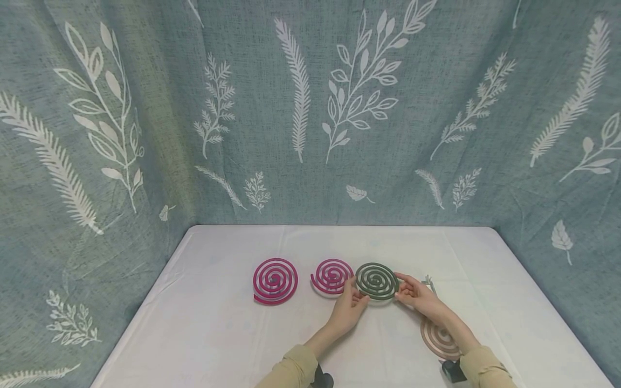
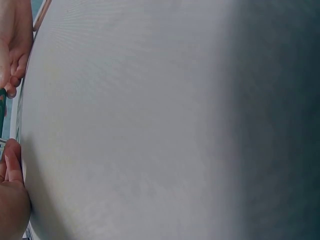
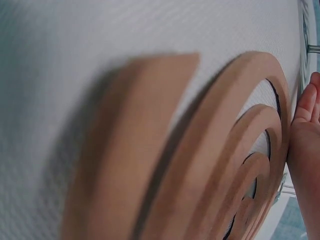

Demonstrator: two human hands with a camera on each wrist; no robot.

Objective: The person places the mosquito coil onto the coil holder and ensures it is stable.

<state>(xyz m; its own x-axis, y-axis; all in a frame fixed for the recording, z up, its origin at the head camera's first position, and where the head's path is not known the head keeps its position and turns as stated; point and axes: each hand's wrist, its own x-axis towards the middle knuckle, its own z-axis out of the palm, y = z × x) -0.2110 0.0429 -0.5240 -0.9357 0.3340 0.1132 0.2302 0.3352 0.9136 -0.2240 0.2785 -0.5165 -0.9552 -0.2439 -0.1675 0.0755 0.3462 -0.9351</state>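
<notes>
A dark green mosquito coil (image 1: 374, 274) is held between both hands over the white table, its spiral face tilted toward me. My left hand (image 1: 346, 311) pinches its left edge, close beside a magenta coil (image 1: 326, 288). On the opposite edge, thumb and fingers of my right hand (image 1: 422, 297) grip the rim. In the left wrist view, only a green sliver of the coil (image 2: 2, 107) shows by the right hand (image 2: 17, 45), with the left hand (image 2: 12, 195) below. Below my right forearm lies a brown coil (image 1: 433, 340), partly covered; it fills much of the right wrist view.
A larger magenta coil (image 1: 255, 291) stands farther left. Just beyond my right hand is a small metal piece (image 1: 428, 281), partly hidden. The white table (image 1: 204, 323) meets a blue-green leaf-patterned curtain (image 1: 310, 188) at its back and sides.
</notes>
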